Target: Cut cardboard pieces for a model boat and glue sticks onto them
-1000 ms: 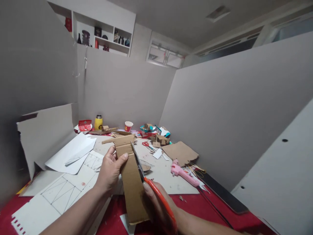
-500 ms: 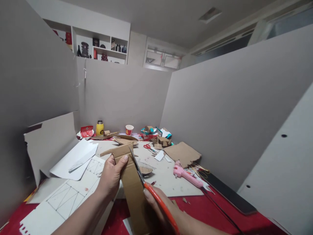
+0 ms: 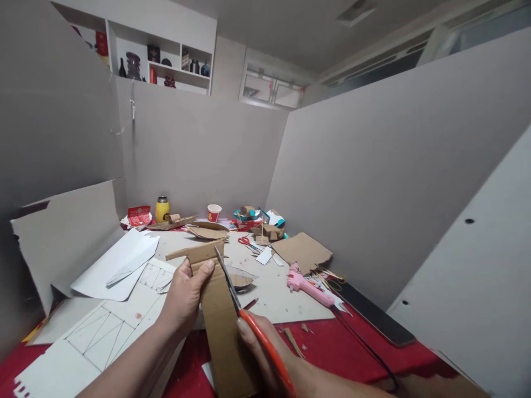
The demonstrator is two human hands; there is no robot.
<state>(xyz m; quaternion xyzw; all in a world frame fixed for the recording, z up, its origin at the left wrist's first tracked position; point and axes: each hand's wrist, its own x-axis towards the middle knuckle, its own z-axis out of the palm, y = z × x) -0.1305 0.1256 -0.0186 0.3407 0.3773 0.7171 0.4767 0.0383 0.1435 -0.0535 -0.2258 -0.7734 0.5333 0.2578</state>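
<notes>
Two hands cutting a strip of cardboard with orange-handled scissors above a cluttered table.

The left hand (image 3: 185, 296) is closed around the left edge of the cardboard strip (image 3: 222, 320), thumb pressed on its face, holding it tilted above the table. The right hand (image 3: 265, 356) grips the orange-handled scissors (image 3: 244, 312); their blades stand slightly parted along the strip's right edge, tips near its upper end. Just right of the scissors lies bare grey board (image 3: 274, 290), then a pink glue gun (image 3: 307, 286) beside a brown cardboard sheet (image 3: 302, 251). White lined sheets (image 3: 103, 326) lie left of the wrist. Grey partition walls (image 3: 373, 182) close in the table on three sides, and red tablecloth (image 3: 332, 345) shows at the near edge.
</notes>
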